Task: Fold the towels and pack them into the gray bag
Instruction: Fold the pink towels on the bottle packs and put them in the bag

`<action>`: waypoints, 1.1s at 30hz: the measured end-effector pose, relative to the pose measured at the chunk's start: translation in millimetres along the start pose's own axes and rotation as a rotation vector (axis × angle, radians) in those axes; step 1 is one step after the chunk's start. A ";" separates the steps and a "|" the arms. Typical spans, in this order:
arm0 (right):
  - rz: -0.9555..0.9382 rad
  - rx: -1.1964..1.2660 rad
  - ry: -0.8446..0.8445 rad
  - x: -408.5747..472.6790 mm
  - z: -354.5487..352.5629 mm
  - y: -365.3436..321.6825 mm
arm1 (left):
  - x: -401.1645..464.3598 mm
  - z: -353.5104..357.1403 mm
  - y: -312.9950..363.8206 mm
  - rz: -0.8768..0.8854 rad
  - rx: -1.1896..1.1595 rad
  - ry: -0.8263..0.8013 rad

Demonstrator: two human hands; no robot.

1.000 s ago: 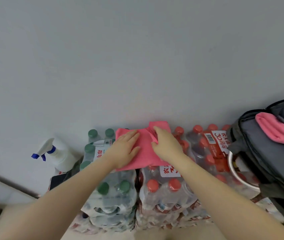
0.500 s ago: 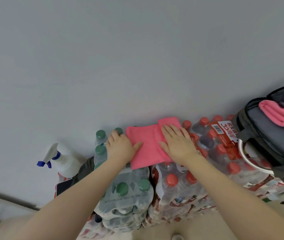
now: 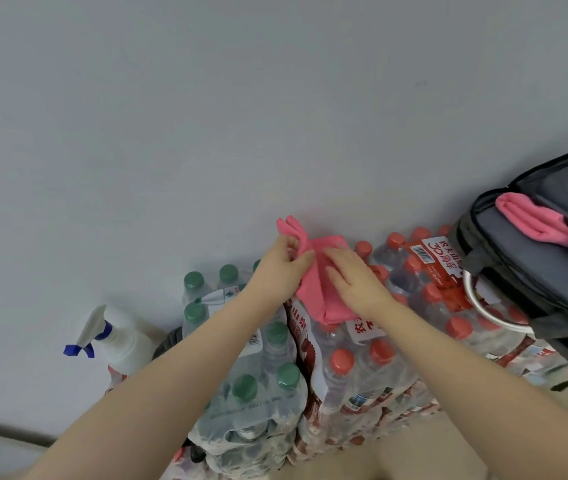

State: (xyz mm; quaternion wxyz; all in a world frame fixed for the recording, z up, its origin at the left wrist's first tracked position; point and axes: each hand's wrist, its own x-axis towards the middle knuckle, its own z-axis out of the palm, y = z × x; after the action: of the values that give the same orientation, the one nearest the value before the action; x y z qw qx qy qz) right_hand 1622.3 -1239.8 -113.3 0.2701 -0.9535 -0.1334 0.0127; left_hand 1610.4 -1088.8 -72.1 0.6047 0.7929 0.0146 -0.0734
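Observation:
A pink towel [image 3: 313,289] lies folded on top of shrink-wrapped packs of water bottles. My left hand [image 3: 281,270] pinches its left edge and lifts that edge up and over, so a pink flap stands above my fingers. My right hand [image 3: 353,277] rests flat on the towel's right half, fingers spread, pressing it down. At the right stands the gray bag [image 3: 532,271], unzipped, with a second folded pink towel [image 3: 535,220] sticking out of its top opening.
Packs of green-capped bottles [image 3: 262,375] and red-capped bottles [image 3: 414,306] form the work surface against a gray wall. A white spray bottle [image 3: 120,337] with a blue nozzle stands at the left. A metal ring [image 3: 483,306] shows under the bag.
My left hand went from resting on the flat towel to gripping its left edge and raising it toward the right. The towel is narrower now. My right hand stays pressed on it.

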 end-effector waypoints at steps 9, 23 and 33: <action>0.444 1.375 0.192 -2.5 -34.9 13.0 | 20.8 46.4 3.3 0.175 0.546 -0.294; 0.269 -0.125 -0.268 -17.5 -10.3 46.9 | 38.8 44.4 -35.1 0.226 1.119 -0.420; -0.193 -0.268 -0.132 -44.5 -35.6 48.8 | 60.1 17.0 -35.6 0.282 0.566 -0.478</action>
State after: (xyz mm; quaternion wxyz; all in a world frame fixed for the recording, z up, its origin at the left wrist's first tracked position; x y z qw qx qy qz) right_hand 1595.0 -1309.6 -110.4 0.1313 -0.9608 -0.2423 0.0315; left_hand 1664.2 -1099.5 -118.6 0.3527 0.8830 -0.2566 -0.1732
